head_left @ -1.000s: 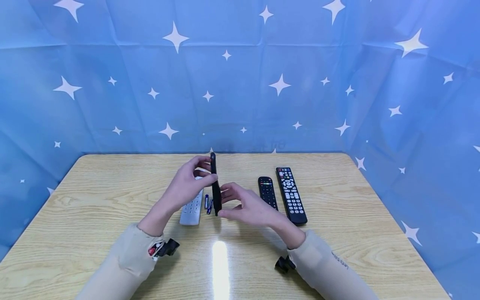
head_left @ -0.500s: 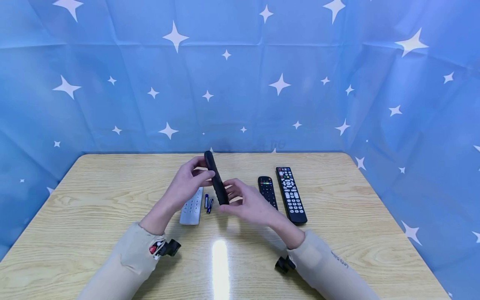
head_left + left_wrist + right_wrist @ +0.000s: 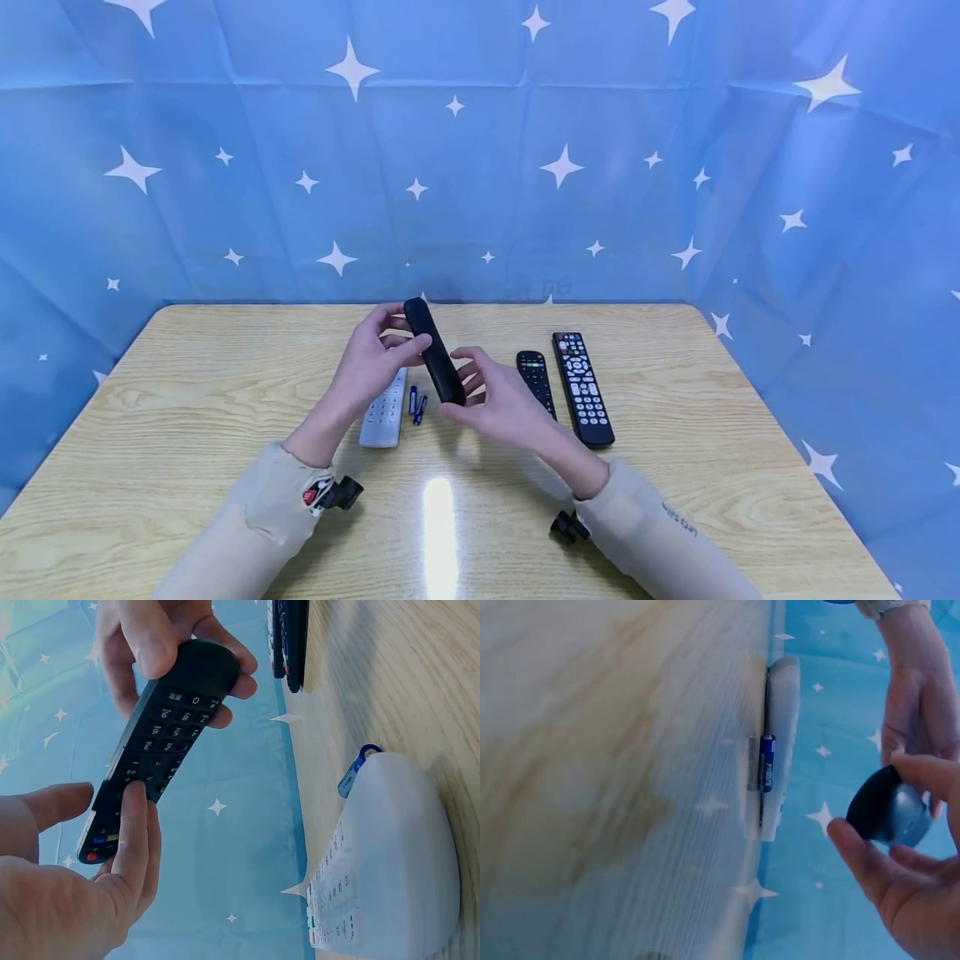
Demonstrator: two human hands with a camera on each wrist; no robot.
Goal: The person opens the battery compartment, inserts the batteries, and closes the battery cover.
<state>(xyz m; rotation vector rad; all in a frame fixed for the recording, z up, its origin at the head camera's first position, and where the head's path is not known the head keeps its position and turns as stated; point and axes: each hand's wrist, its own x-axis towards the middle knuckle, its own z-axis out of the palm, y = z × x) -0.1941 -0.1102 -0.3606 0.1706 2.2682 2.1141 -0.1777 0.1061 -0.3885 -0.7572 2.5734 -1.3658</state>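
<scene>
A black remote control is held tilted above the table, its plain back toward the head camera. My left hand grips its upper part between thumb and fingers. The right hand holds the lower end the same way. In the left wrist view, the keypad side of the remote shows, with fingers of the left hand on the buttons. Below lie two blue batteries, beside a white remote control whose top is partly hidden by my left hand.
Two more black remotes lie to the right: a shorter one, partly behind my right hand, and a longer one with white buttons. A blue curtain with white stars hangs behind the wooden table.
The black remote has turned from edge-on to showing its back. Its lower end has swung right and slightly up, its upper end left; both hands keep hold of it.
</scene>
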